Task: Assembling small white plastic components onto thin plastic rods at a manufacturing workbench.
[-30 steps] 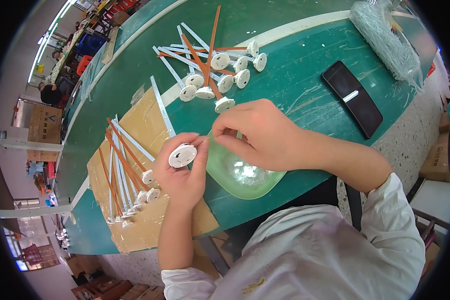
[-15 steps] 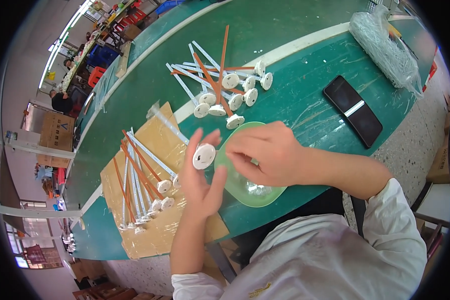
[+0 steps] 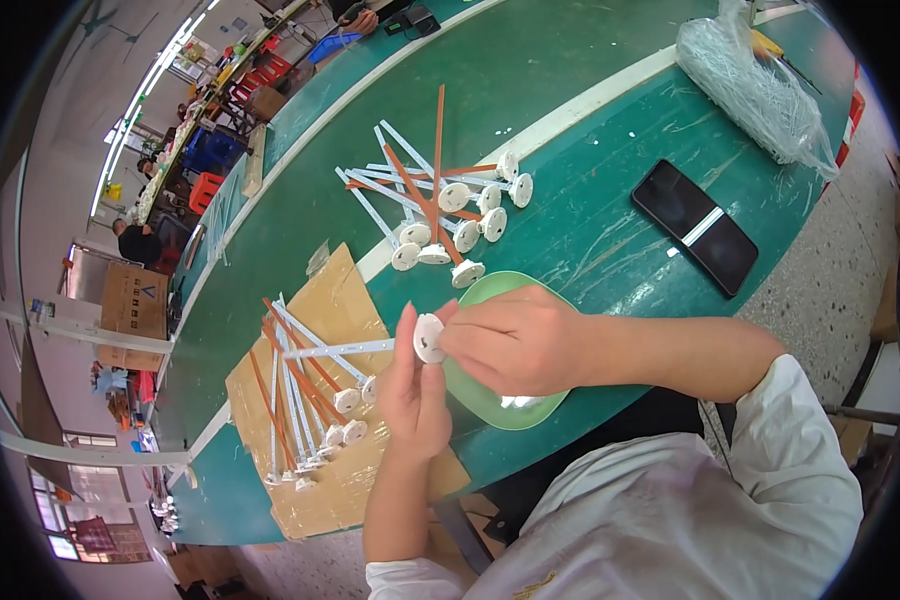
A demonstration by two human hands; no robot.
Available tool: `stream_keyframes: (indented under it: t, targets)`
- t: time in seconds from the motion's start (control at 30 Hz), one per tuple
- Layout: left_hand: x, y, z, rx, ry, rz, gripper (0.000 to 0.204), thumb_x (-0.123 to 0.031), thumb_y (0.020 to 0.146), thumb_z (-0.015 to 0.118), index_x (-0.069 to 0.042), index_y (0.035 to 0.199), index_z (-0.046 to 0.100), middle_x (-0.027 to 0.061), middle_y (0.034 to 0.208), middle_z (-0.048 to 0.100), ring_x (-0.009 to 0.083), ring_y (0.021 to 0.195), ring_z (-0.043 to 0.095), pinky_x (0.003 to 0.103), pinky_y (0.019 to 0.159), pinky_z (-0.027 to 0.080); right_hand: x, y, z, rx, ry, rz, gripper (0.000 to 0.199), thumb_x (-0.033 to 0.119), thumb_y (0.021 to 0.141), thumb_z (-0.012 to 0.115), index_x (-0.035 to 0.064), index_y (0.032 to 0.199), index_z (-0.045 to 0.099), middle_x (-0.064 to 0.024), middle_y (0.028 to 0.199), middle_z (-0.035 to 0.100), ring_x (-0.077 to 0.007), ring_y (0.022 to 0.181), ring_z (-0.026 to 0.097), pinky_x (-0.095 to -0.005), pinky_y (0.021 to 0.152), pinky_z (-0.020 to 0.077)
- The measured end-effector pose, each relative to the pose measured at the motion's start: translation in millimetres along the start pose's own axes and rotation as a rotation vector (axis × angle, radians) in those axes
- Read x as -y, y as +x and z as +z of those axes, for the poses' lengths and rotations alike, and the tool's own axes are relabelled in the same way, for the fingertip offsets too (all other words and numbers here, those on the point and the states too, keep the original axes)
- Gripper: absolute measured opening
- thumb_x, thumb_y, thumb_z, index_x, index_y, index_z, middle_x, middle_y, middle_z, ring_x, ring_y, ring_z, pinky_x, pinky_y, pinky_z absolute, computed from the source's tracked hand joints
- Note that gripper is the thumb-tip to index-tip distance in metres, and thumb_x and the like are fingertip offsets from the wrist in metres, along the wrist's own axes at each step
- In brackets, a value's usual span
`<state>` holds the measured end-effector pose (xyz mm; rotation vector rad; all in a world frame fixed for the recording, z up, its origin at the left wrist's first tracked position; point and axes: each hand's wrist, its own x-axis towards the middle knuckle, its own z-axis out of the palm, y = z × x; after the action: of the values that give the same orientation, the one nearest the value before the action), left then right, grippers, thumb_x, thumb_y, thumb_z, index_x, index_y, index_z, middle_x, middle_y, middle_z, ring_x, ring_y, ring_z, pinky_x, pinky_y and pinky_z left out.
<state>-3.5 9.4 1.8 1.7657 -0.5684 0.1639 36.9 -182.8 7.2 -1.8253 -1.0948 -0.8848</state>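
My left hand point(image 3: 417, 418) holds a pale, dotted strip with a round white cap point(image 3: 429, 338) on its end. The strip point(image 3: 345, 349) points left over the cardboard, and the cap faces right. Against that cap, the fingers of my right hand point(image 3: 522, 340) are pinched together; anything between them is hidden. Under the right hand sits a light green bowl point(image 3: 488, 408) with small white pieces point(image 3: 521, 401) inside. Similar white-capped strips, pale and orange-brown, lie in a group point(image 3: 305, 405) on the cardboard. Another crossed pile of them point(image 3: 432, 200) rests farther back.
The cardboard sheet point(image 3: 380, 490) lies at the left of the green table point(image 3: 590, 190). A black phone point(image 3: 695, 226) is on the right, with a clear plastic bag point(image 3: 755, 95) beyond it. Across the table, a person's hand point(image 3: 362, 22) shows at the far edge.
My right hand has moved from above the bowl to the cap. The left hand has turned the strip from slanting away to pointing left. The view has shifted slightly.
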Motion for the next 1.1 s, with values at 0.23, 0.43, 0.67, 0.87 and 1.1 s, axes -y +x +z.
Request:
stream_keyframes:
  t: [0.23,0.43,0.67,0.87,1.1]
  targets:
    - [4.2,-4.4,6.8,-0.035,0.128,-0.029,0.053,-0.004,0.104,0.042,0.007,0.154,0.026,0.0242,0.134,0.062,0.0232,0.119,0.062,0.034,0.102,0.046,-4.3,-1.8,3.0,0.028,-0.01,-0.042,0.023,-0.001,0.071,0.071,-0.0039,0.093,0.066,-0.0131,0.092,0.068,-0.0225,0.066,0.069,-0.0311,0.058,0.0577]
    - [2.1,2.4,8.5,-0.062,0.002,-0.087,0.054,-0.012,0.107,0.043,0.007,0.155,0.024,0.0213,0.139,0.055,0.0254,0.127,0.056,0.037,0.105,0.046,-7.7,-4.1,11.1,0.072,-0.075,-0.052,0.025,-0.002,0.071,0.07,-0.0038,0.096,0.065,-0.0144,0.091,0.068,-0.0239,0.065,0.069,-0.0327,0.057,0.0574]
    - [4.2,8.1,-2.7,-0.128,0.377,0.111,0.045,-0.002,0.102,0.045,0.009,0.146,0.038,0.022,0.121,0.067,0.0292,0.107,0.069,0.037,0.092,0.054,-29.0,8.3,-3.9,0.087,0.311,0.147,0.027,-0.005,0.076,0.068,0.0018,0.102,0.067,-0.0148,0.089,0.07,-0.0281,0.071,0.071,-0.0362,0.062,0.0574]
    - [21.6,14.4,-29.7,-0.233,0.578,0.164,0.037,-0.003,0.099,0.053,0.003,0.136,0.052,0.0192,0.1,0.073,0.0309,0.084,0.075,0.037,0.077,0.056,-62.7,12.0,-13.0,-0.002,0.056,0.355,0.022,-0.005,0.078,0.067,0.0025,0.099,0.07,-0.0131,0.09,0.071,-0.0281,0.074,0.07,-0.0383,0.065,0.0562]
    - [-6.1,18.5,-28.7,-0.059,0.929,0.025,0.021,-0.017,0.091,0.066,-0.001,0.105,0.068,0.016,0.068,0.064,0.0336,0.059,0.064,0.043,0.056,0.049,-64.8,58.2,27.4,0.55,-0.325,0.236,0.014,0.006,0.08,0.068,0.0042,0.093,0.073,-0.0155,0.092,0.071,-0.033,0.079,0.071,-0.0404,0.067,0.0575]
